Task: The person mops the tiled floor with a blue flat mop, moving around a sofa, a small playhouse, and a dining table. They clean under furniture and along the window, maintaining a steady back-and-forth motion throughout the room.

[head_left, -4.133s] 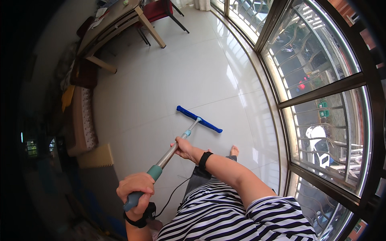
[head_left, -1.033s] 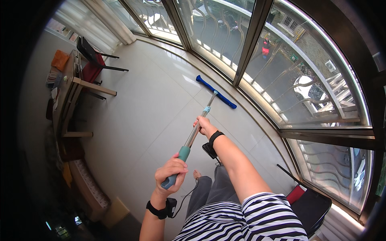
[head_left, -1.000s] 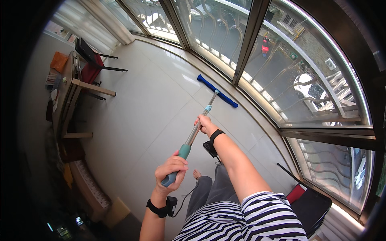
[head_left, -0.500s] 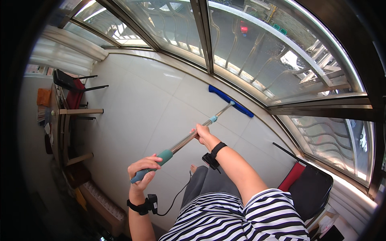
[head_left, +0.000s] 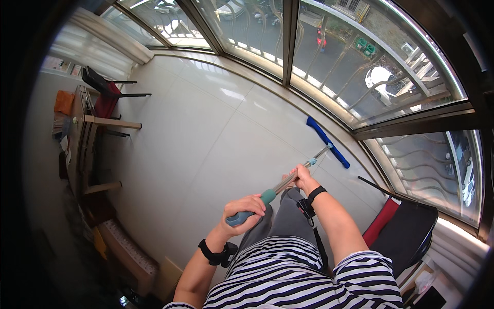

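Both my hands grip a mop (head_left: 284, 183) with a metal pole and a teal and blue-grey handle end. My left hand (head_left: 244, 213) is wrapped round the thick handle end, close to my body. Farther along the pole, my right hand (head_left: 302, 180) closes round the bare metal. The long blue mop head (head_left: 329, 142) lies on the pale tiled floor (head_left: 206, 134), near the ledge under the windows. Black bands with small devices sit on both wrists.
A black and red chair (head_left: 404, 232) stands at my right. Across the room on the left are another chair (head_left: 105, 95), a wooden table (head_left: 113, 122) and a curtain (head_left: 105, 38). Low boxes (head_left: 126, 244) sit at the lower left. Windows (head_left: 329, 56) with outside railings curve along the far side.
The mop head has slid right and a little nearer along the window ledge. Both hands have moved right with the pole, still gripping it.
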The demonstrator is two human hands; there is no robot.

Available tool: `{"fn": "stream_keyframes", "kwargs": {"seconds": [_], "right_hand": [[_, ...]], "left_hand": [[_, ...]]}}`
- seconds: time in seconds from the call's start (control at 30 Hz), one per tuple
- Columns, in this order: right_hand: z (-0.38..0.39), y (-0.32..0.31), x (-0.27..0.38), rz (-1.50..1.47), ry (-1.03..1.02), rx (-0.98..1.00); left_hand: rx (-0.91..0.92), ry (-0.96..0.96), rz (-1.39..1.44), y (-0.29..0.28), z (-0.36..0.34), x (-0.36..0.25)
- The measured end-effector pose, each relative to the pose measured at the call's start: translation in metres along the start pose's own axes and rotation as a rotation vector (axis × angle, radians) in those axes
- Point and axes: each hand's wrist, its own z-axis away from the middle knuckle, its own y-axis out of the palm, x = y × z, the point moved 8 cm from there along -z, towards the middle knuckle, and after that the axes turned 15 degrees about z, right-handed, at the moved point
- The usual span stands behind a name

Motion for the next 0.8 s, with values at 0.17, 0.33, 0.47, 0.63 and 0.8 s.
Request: {"fn": "stream_keyframes", "kwargs": {"seconds": [0.17, 0.33, 0.47, 0.63, 0.8], "right_hand": [[0.025, 0.07, -0.087, 0.082, 0.083, 0.071], [0.073, 0.151, -0.202, 0.277, 0.174, 0.152], [0.12, 0.213, -0.3, 0.398, 0.311, 0.269], [0.168, 0.262, -0.378, 0.492, 0.503, 0.482], [0.185, 0.269, -0.368, 0.446, 0.486, 0.57]], "left_hand": [[-0.106, 0.021, -0.08, -0.036, 0.104, -0.036], [-0.322, 0.031, -0.153, -0.067, 0.22, -0.087], [-0.524, 0.013, -0.228, -0.081, 0.295, -0.138], [-0.686, 0.03, -0.362, -0.077, 0.333, -0.179], [-0.574, 0.152, -0.432, -0.061, 0.317, -0.197]]}}
